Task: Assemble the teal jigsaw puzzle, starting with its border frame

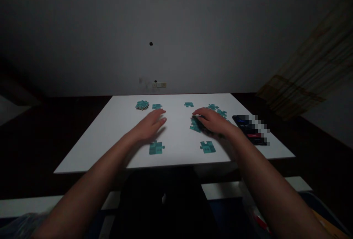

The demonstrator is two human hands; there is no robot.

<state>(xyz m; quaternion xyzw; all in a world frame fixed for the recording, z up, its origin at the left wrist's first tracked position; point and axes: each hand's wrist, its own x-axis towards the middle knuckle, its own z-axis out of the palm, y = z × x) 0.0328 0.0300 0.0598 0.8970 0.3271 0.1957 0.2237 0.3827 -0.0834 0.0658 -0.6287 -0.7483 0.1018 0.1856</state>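
Observation:
Over the left half of the white table [110, 143] hovers my left hand [149, 125], its fingers stretched out and thumb apart, with nothing in it. A teal puzzle piece [156, 147] lies below it, and another puzzle piece [156, 106] lies just beyond its fingers. My right hand [211, 120] is over loose teal pieces at the right, fingers bent forward and thumb apart. A puzzle piece [195, 124] shows beside and below its thumb; whether they touch is unclear. Nearer me lies a puzzle piece [207, 147], and farther back a puzzle piece [189, 104].
A stack of teal puzzle pieces [142, 105] stands at the back left. More loose pieces [221, 113] lie behind my right hand, partly hidden. A dark, partly pixelated flat object [245, 128] rests at the table's right side. A wall with sockets [159, 85] rises behind.

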